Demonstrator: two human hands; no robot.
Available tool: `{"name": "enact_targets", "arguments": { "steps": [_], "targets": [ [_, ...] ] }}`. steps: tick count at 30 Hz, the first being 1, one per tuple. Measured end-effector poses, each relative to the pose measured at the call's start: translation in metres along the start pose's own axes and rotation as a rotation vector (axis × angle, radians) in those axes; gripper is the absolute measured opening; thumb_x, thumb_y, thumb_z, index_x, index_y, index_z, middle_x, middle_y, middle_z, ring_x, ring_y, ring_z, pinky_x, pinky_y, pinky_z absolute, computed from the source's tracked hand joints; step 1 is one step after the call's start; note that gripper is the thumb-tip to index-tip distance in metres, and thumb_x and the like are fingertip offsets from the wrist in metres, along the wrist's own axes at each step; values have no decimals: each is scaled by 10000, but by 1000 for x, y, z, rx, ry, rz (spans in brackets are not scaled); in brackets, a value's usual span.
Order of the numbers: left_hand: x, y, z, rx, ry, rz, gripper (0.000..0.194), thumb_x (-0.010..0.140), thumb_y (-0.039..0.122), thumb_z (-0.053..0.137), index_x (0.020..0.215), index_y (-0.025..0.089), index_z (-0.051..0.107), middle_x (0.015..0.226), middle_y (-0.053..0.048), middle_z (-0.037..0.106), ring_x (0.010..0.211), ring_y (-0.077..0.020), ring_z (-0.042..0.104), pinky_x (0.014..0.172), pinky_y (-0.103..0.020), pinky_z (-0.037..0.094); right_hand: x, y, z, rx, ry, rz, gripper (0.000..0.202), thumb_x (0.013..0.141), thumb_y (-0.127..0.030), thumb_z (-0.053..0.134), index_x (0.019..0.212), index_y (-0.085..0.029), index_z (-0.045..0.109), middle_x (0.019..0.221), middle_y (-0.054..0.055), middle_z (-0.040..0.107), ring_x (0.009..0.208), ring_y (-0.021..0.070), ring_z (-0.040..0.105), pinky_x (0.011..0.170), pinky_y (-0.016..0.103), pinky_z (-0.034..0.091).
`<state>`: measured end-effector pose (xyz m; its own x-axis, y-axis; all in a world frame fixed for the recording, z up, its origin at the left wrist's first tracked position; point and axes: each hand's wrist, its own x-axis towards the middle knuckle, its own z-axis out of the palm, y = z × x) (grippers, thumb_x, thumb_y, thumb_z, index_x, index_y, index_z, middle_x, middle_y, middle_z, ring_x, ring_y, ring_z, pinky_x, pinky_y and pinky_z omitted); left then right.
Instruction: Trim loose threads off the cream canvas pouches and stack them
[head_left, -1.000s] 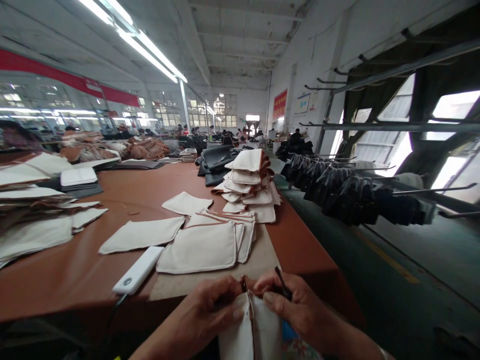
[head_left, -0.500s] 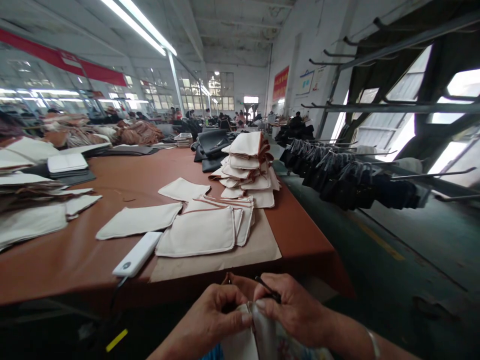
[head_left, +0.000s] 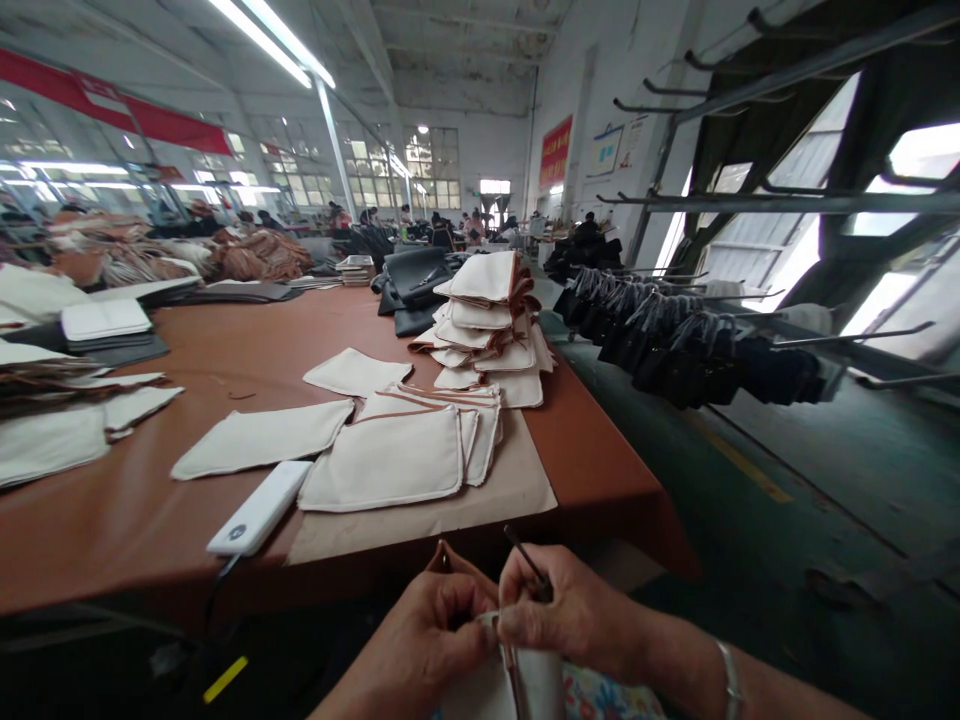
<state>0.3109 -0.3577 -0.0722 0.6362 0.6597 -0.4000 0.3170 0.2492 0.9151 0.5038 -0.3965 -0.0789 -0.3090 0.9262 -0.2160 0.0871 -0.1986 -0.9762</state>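
In front of the table edge, over my lap, both hands meet on a cream fabric piece [head_left: 480,690] with a brown strip along its seam. My left hand [head_left: 439,635] is closed, its thumb and fingers pinching the top edge. Close against it, my right hand [head_left: 574,610] is closed too, its fingertips at the same edge. A slim dark tool [head_left: 523,550] sticks up from the right fingers; its exact kind I cannot make out. A brown flap [head_left: 461,567] with a pointed corner rises behind the hands.
Cream fabric pieces [head_left: 386,455] lie on brown paper [head_left: 450,522] on the brown-covered table [head_left: 247,350]. A taller stack [head_left: 480,315] stands behind. A white power bank [head_left: 259,508] with a cable sits near the front edge. Right of the table, dark items [head_left: 690,345] hang from a metal rack.
The dark tool in my right hand has tilted more upright. The right fingers have shifted slightly left along the fabric edge. The whole view has shifted a little.
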Motion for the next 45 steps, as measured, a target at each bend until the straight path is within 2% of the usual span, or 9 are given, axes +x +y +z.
{"name": "enact_targets", "arguments": {
  "steps": [2,6,15,20,25,29,35,41,45],
  "targets": [
    [-1,3,1,88,32,4,299,747,405,698,669,140,585,600,31,470,552,-97,333,485,-227,213,0,-4,1,-96,24,-8,247,622,-226,767,753,-149,572,609,-64,471,560,74,366,487,184,274],
    [-1,4,5,220,102,8,197,773,304,597,654,152,557,590,41,441,558,-101,312,482,-230,205,1,-3,5,-175,76,-7,119,683,-217,682,706,-148,589,588,-43,493,558,96,388,489,207,273],
    [6,-2,10,256,141,-9,220,771,328,607,648,150,565,598,38,427,570,-110,328,496,-239,201,-2,13,12,-282,221,-167,104,722,-85,580,644,-154,586,617,-36,558,610,111,493,551,205,343],
    [7,-16,4,97,88,-26,329,738,457,676,643,156,585,590,32,428,569,-121,328,509,-245,233,-5,18,11,-352,241,-345,136,753,-83,562,659,-168,612,656,-24,570,637,120,538,598,217,375],
    [-2,-11,6,-71,238,33,510,834,638,549,713,163,690,825,-55,597,765,-192,480,630,-260,368,-11,24,5,-488,178,-618,146,860,-144,511,803,-190,637,744,19,617,713,153,573,669,252,412],
    [-2,-1,11,-174,39,-37,596,812,703,574,670,128,638,626,-11,507,575,-131,383,538,-258,276,-16,28,0,-724,134,-753,169,869,-147,484,892,-192,645,781,56,624,757,186,565,677,283,415],
    [4,-2,2,58,-65,-35,588,753,729,636,612,191,446,565,57,341,529,-90,229,489,-267,140,-21,31,-3,-873,153,-741,158,882,-180,478,849,-189,633,760,61,598,686,184,509,610,295,371],
    [-1,2,3,320,-57,32,582,828,748,504,677,190,445,650,39,318,598,-115,250,496,-268,157,-23,34,-4,-748,143,-774,170,911,-172,480,947,-180,646,810,74,643,768,192,554,712,308,423],
    [-7,4,3,443,-25,134,517,898,661,468,687,190,450,672,25,380,608,-124,320,504,-258,220,-23,20,-13,-382,112,-457,236,914,-346,571,1031,-159,654,816,36,635,728,162,558,667,259,435]
  ]
}}
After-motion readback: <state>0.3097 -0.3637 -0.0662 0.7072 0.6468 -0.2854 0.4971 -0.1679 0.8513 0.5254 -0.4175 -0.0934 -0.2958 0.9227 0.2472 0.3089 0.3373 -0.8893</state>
